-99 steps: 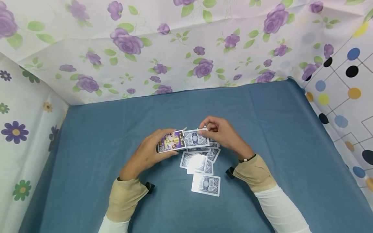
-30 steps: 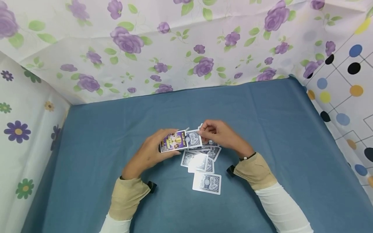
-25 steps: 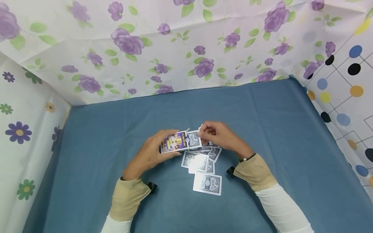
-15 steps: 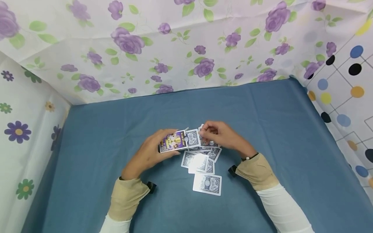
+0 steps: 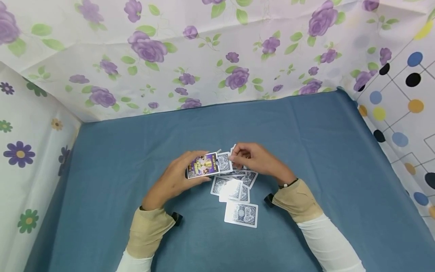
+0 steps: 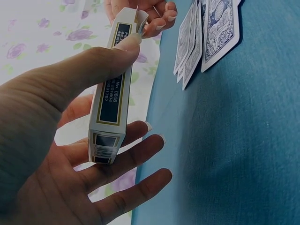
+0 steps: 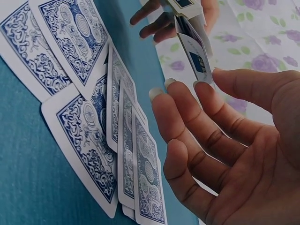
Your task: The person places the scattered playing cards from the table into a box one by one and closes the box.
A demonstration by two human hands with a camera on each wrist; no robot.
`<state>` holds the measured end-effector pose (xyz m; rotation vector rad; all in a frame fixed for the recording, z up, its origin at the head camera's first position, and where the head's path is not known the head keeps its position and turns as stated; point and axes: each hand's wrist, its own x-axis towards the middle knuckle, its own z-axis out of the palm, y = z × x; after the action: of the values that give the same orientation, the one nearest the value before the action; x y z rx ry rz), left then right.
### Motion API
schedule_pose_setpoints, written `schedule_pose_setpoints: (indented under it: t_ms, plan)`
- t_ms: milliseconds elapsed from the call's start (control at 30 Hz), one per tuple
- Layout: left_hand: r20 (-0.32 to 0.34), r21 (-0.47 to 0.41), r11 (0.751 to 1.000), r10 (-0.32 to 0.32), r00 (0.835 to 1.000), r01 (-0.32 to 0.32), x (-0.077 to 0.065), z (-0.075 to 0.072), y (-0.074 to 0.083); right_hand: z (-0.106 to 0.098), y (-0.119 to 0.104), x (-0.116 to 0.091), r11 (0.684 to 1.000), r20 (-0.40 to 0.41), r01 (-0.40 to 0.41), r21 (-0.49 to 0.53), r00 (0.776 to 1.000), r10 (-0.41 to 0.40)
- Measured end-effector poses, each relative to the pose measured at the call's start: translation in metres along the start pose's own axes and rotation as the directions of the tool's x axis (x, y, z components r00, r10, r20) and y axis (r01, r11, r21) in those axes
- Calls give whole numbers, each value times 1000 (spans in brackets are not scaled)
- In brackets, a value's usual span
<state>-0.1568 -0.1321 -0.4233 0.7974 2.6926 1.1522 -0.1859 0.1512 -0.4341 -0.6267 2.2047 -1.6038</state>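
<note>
My left hand (image 5: 170,179) grips a purple-and-white card box (image 5: 202,165) between thumb and fingers, its mouth facing right. In the left wrist view the white side of the box (image 6: 110,101) shows printed dark panels, with the thumb lying along it. A blue-backed playing card (image 5: 224,162) sticks partly out of the mouth. My right hand (image 5: 256,158) pinches the outer end of that card between thumb and index finger, the other fingers curling beneath. In the right wrist view the thumb and fingertips meet at the end of the piece, beside the box's flap (image 7: 199,64).
Several face-down cards (image 5: 246,179) overlap on the blue cloth (image 5: 136,147) under and in front of the right hand. Nearest the body lies a single card (image 5: 241,214). A floral curtain (image 5: 190,68) stands behind, with a dotted sheet (image 5: 401,113) at the right.
The card end shows less outside the box than 3.3 seconds ago, and the right hand has shifted slightly left and nearer. Over the last second, the protruding part shortens a little more.
</note>
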Motion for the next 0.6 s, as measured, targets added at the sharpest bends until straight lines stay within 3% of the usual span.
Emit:
schedule_pose_setpoints:
  t_ms: [200, 600]
  plan:
    - [7, 13, 1000, 7, 1000, -8, 1, 2, 0, 4, 2, 1, 999, 3, -29, -35, 1000, 29]
    - [19, 1, 1000, 26, 999, -26, 2, 3, 0, 7, 1, -1, 998, 28, 4, -69, 1000, -2]
